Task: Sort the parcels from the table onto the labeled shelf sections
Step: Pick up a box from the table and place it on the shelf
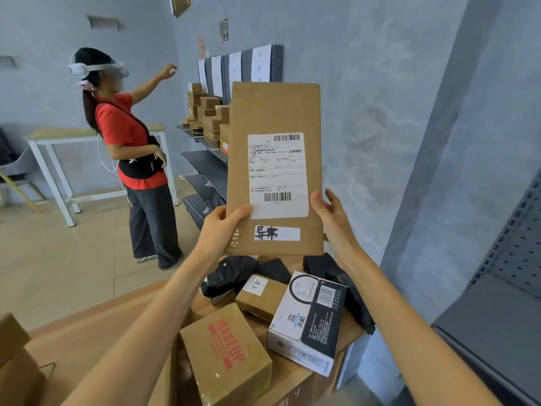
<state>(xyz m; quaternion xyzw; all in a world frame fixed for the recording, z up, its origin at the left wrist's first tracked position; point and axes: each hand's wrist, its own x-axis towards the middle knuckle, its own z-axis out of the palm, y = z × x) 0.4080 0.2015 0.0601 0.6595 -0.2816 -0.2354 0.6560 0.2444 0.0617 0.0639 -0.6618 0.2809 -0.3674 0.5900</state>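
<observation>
I hold a flat brown cardboard parcel [275,112] upright in front of me, its white shipping label and a handwritten sticker facing me. My left hand [222,227] grips its lower left edge, thumb on the front. My right hand [330,215] holds the lower right edge, fingers behind the card. Below lie more parcels on the wooden table [87,332]: a brown "MAKEUP" box [228,358], a small brown box [260,297], a black-and-white box [307,320] and black plastic bags [231,273]. The grey labeled shelf [210,159] at the back wall carries several stacked brown boxes.
A person in a red shirt [126,148] with a headset stands left of the shelf, one arm raised toward it. A white-legged table [87,136] stands behind that person. A grey pegboard shelf unit [497,303] is close on my right.
</observation>
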